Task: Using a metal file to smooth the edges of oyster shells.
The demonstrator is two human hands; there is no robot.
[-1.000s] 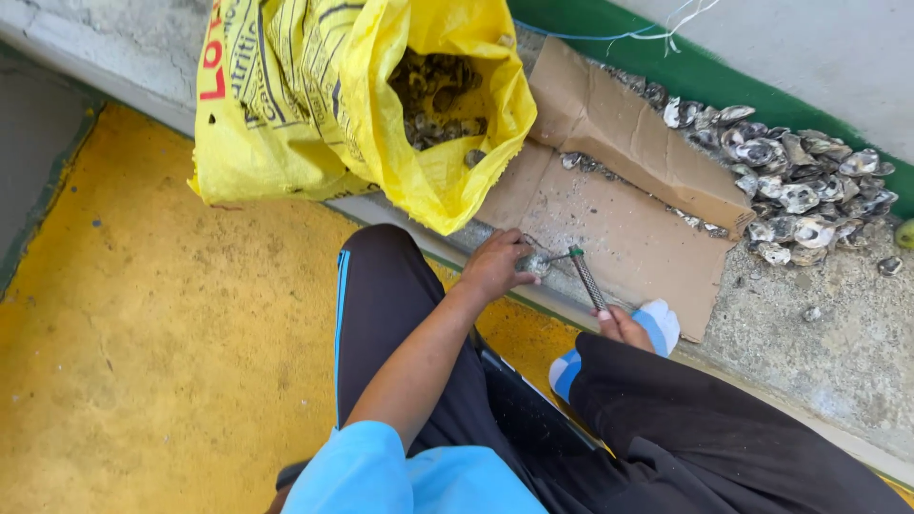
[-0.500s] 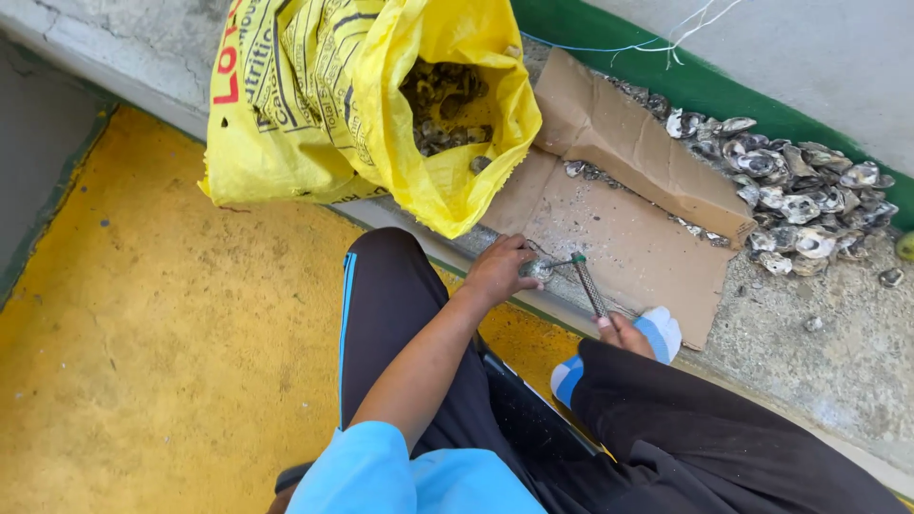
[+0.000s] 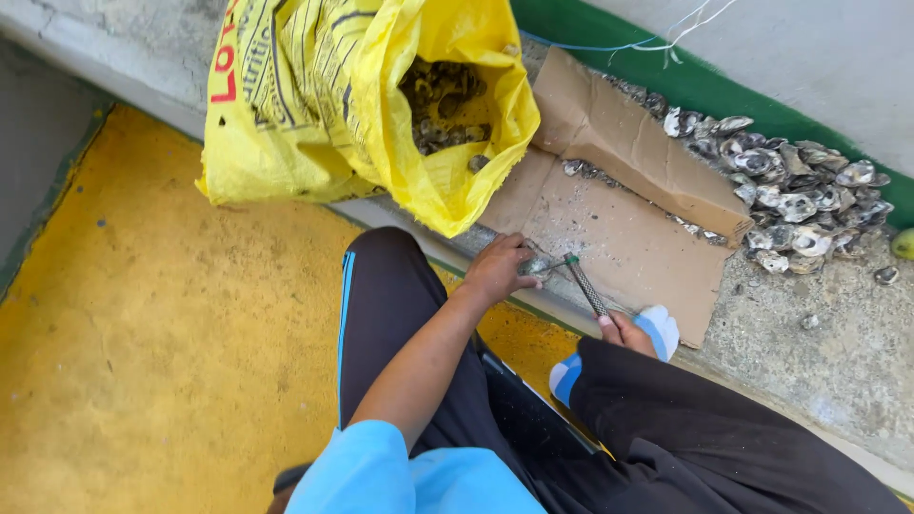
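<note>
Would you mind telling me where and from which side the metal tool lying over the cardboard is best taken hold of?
Probably at its near end, from the person's side. The metal tool slants with its green-tipped far end at the shell that the left hand pins on the cardboard; the right hand already grips the near end, fingers wrapped round it.

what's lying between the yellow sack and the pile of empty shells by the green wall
A folded sheet of brown cardboard, between the yellow sack and the shell pile; seen in the head view.
</note>
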